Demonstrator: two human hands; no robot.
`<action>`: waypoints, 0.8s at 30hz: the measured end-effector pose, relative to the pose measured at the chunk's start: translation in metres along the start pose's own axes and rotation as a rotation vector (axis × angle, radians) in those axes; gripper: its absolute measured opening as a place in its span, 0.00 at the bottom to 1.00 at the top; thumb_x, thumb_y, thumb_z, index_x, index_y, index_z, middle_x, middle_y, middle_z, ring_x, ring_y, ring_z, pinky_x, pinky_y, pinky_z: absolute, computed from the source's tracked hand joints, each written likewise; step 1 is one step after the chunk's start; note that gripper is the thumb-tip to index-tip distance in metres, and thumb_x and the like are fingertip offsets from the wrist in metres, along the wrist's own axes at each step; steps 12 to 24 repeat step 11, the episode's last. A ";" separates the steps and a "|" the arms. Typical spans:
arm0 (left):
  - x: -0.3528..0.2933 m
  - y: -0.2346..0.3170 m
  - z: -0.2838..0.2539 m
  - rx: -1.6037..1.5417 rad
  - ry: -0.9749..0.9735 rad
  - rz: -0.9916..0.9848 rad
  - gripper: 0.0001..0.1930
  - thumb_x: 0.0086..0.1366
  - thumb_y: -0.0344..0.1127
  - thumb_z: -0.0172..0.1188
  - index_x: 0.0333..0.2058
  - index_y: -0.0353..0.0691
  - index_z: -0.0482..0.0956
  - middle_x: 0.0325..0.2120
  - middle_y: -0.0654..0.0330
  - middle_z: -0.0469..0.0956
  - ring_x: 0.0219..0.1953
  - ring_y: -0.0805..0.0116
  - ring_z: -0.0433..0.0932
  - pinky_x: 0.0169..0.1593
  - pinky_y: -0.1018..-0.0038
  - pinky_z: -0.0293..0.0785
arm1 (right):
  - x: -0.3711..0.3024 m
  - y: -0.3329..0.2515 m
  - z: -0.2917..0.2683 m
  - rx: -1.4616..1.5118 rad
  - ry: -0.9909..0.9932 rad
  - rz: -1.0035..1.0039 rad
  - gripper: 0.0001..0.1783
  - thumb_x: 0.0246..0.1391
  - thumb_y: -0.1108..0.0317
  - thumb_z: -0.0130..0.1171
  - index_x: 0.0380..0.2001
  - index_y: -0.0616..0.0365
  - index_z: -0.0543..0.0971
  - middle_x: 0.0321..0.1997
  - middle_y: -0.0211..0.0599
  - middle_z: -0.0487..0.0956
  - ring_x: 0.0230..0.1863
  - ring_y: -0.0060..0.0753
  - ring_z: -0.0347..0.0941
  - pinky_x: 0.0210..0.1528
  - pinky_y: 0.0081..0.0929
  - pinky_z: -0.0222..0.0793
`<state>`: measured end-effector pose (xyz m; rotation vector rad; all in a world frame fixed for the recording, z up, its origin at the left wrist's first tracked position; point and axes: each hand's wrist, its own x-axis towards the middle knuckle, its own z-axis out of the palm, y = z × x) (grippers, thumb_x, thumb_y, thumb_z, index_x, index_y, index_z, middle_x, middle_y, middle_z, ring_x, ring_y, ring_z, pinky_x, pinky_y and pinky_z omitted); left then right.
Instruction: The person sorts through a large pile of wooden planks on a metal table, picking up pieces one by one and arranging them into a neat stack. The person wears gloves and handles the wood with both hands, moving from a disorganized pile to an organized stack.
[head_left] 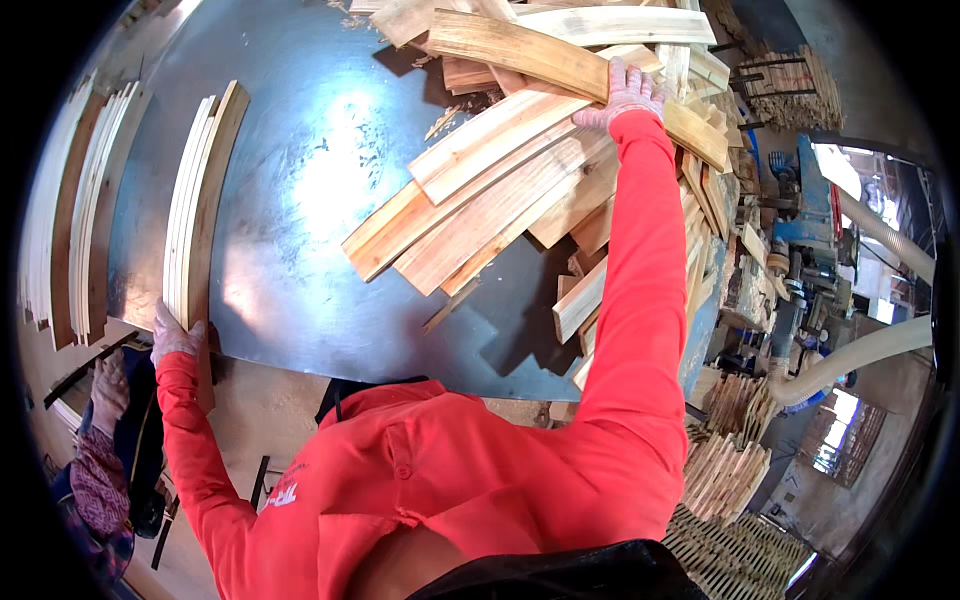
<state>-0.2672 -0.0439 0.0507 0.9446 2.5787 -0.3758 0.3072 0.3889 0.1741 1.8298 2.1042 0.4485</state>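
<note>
My left hand, in a thin pale glove, closes round the near end of a short row of curved wooden slats standing on edge at the table's left. My right hand, gloved too, is stretched out to the far right and grips a long curved wooden board from above. That board lies across the top of a loose heap of similar boards, which fan out toward the table's middle. The fingertips of my right hand are partly hidden behind the board.
Grey metal table carries it all. More slat rows stand at its left edge, near a co-worker's hand and patterned sleeve. Stacked wood lies at lower right. A blue machine and pale hoses stand at right.
</note>
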 end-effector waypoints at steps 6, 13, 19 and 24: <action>-0.054 0.137 -0.025 -0.531 0.468 0.606 0.45 0.50 0.34 0.71 0.64 0.33 0.57 0.60 0.44 0.65 0.63 0.49 0.64 0.64 0.62 0.62 | -0.011 -0.021 -0.039 0.104 -0.290 -0.215 0.61 0.32 0.35 0.70 0.68 0.47 0.55 0.59 0.53 0.69 0.63 0.51 0.65 0.63 0.45 0.58; -0.097 0.268 -0.010 -0.577 0.209 0.825 0.41 0.53 0.45 0.69 0.60 0.30 0.63 0.57 0.40 0.68 0.61 0.46 0.66 0.65 0.63 0.61 | -0.052 -0.011 0.011 1.099 -0.566 -0.201 0.56 0.34 0.35 0.69 0.66 0.47 0.61 0.61 0.51 0.70 0.63 0.47 0.66 0.66 0.34 0.58; -0.097 0.268 -0.010 -0.577 0.209 0.825 0.41 0.53 0.45 0.69 0.60 0.30 0.63 0.57 0.40 0.68 0.61 0.46 0.66 0.65 0.63 0.61 | -0.052 -0.011 0.011 1.099 -0.566 -0.201 0.56 0.34 0.35 0.69 0.66 0.47 0.61 0.61 0.51 0.70 0.63 0.47 0.66 0.66 0.34 0.58; -0.097 0.268 -0.010 -0.577 0.209 0.825 0.41 0.53 0.45 0.69 0.60 0.30 0.63 0.57 0.40 0.68 0.61 0.46 0.66 0.65 0.63 0.61 | -0.052 -0.011 0.011 1.099 -0.566 -0.201 0.56 0.34 0.35 0.69 0.66 0.47 0.61 0.61 0.51 0.70 0.63 0.47 0.66 0.66 0.34 0.58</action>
